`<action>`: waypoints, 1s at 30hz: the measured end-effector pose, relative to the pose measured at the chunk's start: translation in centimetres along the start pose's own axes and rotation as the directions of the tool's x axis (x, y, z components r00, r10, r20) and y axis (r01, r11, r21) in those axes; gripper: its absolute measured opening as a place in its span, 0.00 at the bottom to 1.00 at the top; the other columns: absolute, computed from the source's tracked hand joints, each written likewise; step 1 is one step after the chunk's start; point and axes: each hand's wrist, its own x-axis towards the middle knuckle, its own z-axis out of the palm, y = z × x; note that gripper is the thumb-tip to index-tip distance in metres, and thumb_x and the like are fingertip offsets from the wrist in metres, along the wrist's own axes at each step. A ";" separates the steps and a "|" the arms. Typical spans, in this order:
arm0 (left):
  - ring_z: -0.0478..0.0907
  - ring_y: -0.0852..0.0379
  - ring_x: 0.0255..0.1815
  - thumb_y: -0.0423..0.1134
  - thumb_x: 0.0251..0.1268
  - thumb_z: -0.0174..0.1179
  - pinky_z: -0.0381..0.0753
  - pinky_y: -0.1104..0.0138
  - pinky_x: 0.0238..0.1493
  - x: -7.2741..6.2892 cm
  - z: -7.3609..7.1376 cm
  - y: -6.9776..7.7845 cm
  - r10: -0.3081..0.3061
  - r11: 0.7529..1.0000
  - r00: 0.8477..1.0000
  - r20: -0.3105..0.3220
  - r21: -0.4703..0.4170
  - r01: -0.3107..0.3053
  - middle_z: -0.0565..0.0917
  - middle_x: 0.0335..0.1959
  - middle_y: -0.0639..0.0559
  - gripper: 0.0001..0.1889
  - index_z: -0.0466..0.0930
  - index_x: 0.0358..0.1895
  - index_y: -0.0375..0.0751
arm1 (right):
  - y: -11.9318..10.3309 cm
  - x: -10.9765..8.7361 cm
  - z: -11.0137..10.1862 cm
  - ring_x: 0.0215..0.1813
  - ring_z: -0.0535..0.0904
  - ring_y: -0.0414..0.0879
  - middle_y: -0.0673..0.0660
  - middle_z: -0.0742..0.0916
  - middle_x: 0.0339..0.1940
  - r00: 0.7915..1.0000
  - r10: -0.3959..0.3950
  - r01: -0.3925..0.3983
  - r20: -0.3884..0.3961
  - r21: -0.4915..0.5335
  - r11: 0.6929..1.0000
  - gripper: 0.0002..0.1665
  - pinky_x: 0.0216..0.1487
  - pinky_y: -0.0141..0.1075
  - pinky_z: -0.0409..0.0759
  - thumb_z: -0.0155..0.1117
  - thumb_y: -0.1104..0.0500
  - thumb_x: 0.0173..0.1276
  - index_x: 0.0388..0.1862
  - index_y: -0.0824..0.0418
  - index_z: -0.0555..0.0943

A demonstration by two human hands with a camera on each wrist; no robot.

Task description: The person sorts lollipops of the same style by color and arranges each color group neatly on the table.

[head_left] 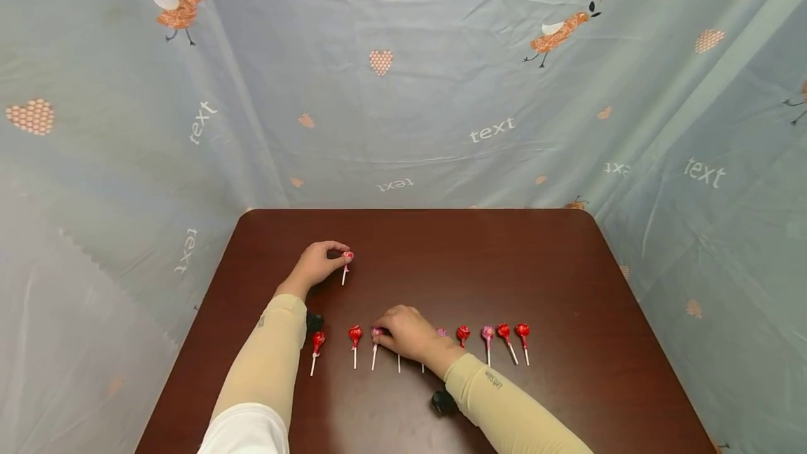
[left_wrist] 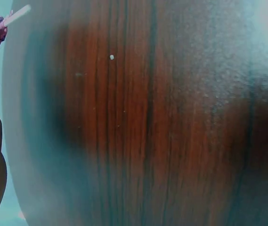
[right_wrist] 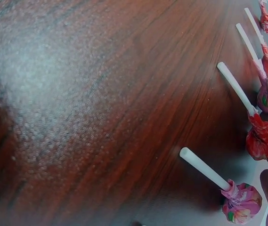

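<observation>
Lollipops dot a perhaps wooden table beside printed cloth.

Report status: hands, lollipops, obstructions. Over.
Left hand pinching one lollipop. Right hand pinching a row lollipop. Right hand and wrist partly blocking head view of other lollipops.

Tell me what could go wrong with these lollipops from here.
The left hand pinches a pink-and-purple lollipop by its wrapped head, so it might slip or twist. The right hand, gripping a purple lollipop, sits close over a red lollipop and could knock it askew.
</observation>
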 end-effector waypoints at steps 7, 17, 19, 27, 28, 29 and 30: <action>0.69 0.37 0.64 0.47 0.71 0.62 0.65 0.42 0.64 0.8 0.1 -0.6 -0.050 0.998 0.998 -0.027 0.032 0.051 0.77 0.60 0.39 0.19 0.81 0.59 0.42 | -0.1 0.0 0.2 0.45 0.82 0.41 0.43 0.87 0.37 1.000 -0.014 0.014 -0.023 -0.004 1.000 0.10 0.51 0.39 0.78 0.67 0.47 0.68 0.42 0.50 0.88; 0.69 0.36 0.64 0.47 0.71 0.61 0.61 0.39 0.65 1.7 -0.1 -1.0 -0.067 0.997 0.997 -0.037 0.034 0.068 0.77 0.61 0.38 0.20 0.80 0.60 0.41 | -0.4 -0.1 0.4 0.47 0.81 0.40 0.42 0.87 0.39 1.000 0.004 -0.004 -0.025 0.001 1.000 0.11 0.52 0.39 0.77 0.66 0.46 0.69 0.44 0.49 0.88; 0.70 0.36 0.63 0.47 0.71 0.61 0.61 0.38 0.65 1.8 0.0 -1.2 -0.061 0.997 0.997 -0.039 0.040 0.062 0.77 0.60 0.38 0.20 0.80 0.60 0.41 | -0.4 -0.1 0.5 0.47 0.81 0.40 0.42 0.87 0.39 1.000 0.004 -0.004 -0.029 0.005 1.000 0.11 0.51 0.38 0.77 0.66 0.47 0.69 0.44 0.48 0.88; 0.71 0.37 0.61 0.47 0.71 0.62 0.64 0.40 0.63 1.9 0.5 -1.7 -0.067 0.997 0.997 -0.038 0.021 0.068 0.78 0.59 0.39 0.19 0.81 0.59 0.42 | -0.2 -0.2 0.3 0.46 0.81 0.40 0.42 0.87 0.38 0.999 -0.005 0.004 -0.039 -0.010 1.000 0.11 0.50 0.39 0.78 0.68 0.46 0.68 0.43 0.49 0.88; 0.71 0.37 0.61 0.47 0.71 0.62 0.65 0.40 0.63 1.9 0.6 -1.7 -0.066 0.998 0.997 -0.038 0.020 0.067 0.78 0.59 0.38 0.19 0.81 0.59 0.41 | 0.0 0.0 0.0 0.46 0.81 0.40 0.42 0.87 0.38 0.999 -0.007 0.007 -0.038 -0.007 1.000 0.11 0.49 0.39 0.78 0.68 0.47 0.68 0.43 0.49 0.89; 0.71 0.37 0.62 0.47 0.71 0.61 0.65 0.40 0.63 2.0 0.7 -1.7 -0.066 0.998 0.997 -0.040 0.019 0.066 0.78 0.60 0.38 0.19 0.81 0.59 0.41 | 0.2 0.2 -0.2 0.46 0.82 0.40 0.42 0.87 0.38 0.999 -0.011 0.011 -0.039 -0.004 1.000 0.11 0.49 0.39 0.78 0.67 0.47 0.68 0.43 0.49 0.89; 0.71 0.37 0.62 0.47 0.71 0.62 0.65 0.40 0.63 2.1 0.8 -1.7 -0.066 0.998 0.997 -0.041 0.017 0.067 0.78 0.60 0.39 0.19 0.81 0.59 0.42 | 0.5 0.4 -0.6 0.45 0.82 0.39 0.42 0.87 0.38 0.999 -0.012 0.012 -0.039 -0.001 1.000 0.11 0.49 0.39 0.78 0.67 0.47 0.69 0.43 0.50 0.89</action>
